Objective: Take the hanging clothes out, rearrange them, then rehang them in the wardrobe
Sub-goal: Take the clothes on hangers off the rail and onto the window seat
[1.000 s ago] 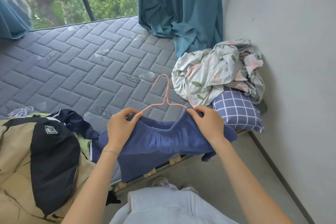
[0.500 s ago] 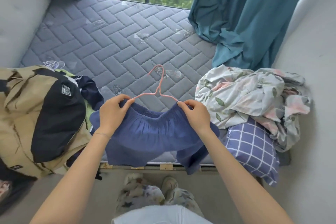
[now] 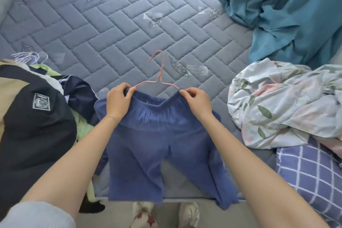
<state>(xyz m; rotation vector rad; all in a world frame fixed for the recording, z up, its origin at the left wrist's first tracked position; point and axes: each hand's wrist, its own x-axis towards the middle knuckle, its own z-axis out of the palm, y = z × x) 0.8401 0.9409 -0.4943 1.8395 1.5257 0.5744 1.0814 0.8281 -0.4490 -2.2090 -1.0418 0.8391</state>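
Near the mattress's [image 3: 114, 29] front edge lie blue pants [image 3: 162, 146], legs trailing over that edge. Left hand [image 3: 118, 102] and right hand [image 3: 198, 103] each pinch an end of the waistband where it meets a pink hanger [image 3: 160, 77], whose hook points toward the mattress middle. A jacket [image 3: 31, 122] lies at the left edge, a floral sheet [image 3: 283, 105] and checked pillow [image 3: 311, 177] at the right.

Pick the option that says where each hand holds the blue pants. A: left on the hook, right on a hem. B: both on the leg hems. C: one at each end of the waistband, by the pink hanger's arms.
C: the left hand and right hand pinch opposite ends of the blue pants waistband at the pink hanger arms.
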